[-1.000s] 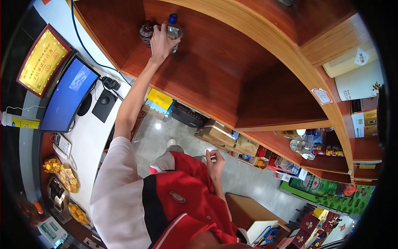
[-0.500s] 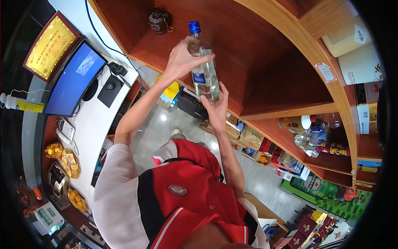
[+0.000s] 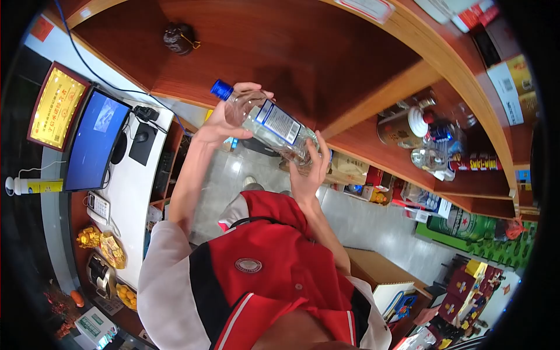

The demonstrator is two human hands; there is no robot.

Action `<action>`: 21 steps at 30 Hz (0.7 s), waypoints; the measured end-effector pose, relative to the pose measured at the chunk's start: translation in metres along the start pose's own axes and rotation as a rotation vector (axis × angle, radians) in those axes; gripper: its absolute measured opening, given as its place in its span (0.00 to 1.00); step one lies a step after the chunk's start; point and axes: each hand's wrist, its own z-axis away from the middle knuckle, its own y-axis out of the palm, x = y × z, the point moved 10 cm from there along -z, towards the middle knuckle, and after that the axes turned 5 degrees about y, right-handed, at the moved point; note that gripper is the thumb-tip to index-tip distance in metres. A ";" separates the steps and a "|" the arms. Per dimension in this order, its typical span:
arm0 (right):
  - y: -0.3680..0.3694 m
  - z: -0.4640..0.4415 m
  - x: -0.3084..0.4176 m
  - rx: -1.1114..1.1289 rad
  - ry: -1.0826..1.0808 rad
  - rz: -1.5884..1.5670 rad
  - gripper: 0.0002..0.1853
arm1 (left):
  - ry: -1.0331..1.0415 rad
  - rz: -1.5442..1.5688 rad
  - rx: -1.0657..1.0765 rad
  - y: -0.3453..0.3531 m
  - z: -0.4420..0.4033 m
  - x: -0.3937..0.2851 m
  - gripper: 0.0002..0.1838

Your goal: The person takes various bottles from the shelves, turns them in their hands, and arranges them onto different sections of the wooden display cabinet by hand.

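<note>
A clear glass liquor bottle with a blue screw cap is held tilted before the wooden shelf, cap toward the upper left. Its white, blue-edged label with a barcode faces me. My left hand is closed around the neck and shoulder, some fingers hidden behind the glass. At the bottle's base, my right hand grips with the fingertips and thumb. Behind and above, a small dark brown round jar with a yellow cord stands on the shelf.
A wooden shelf divider runs close to the right of the bottle. Jars and cans, including a white-lidded jar, fill the compartment beyond it. Left is a white desk with a monitor and telephone. A cardboard box lies lower right.
The bottle has turned from nearly upright to a slant, its cap moving left and down, and the barcode label now faces me. Both hands still hold it. The view has shifted.
</note>
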 end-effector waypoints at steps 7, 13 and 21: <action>-0.070 0.031 -0.018 -0.084 -0.116 -0.029 0.41 | 0.041 -0.261 0.057 0.085 0.024 0.009 0.55; -0.101 0.046 -0.077 0.092 0.161 -0.165 0.43 | 0.102 -0.831 -0.123 0.182 0.034 0.030 0.46; -0.149 0.018 -0.164 -0.158 0.338 0.140 0.40 | 0.152 -1.289 -0.274 0.240 -0.057 0.109 0.40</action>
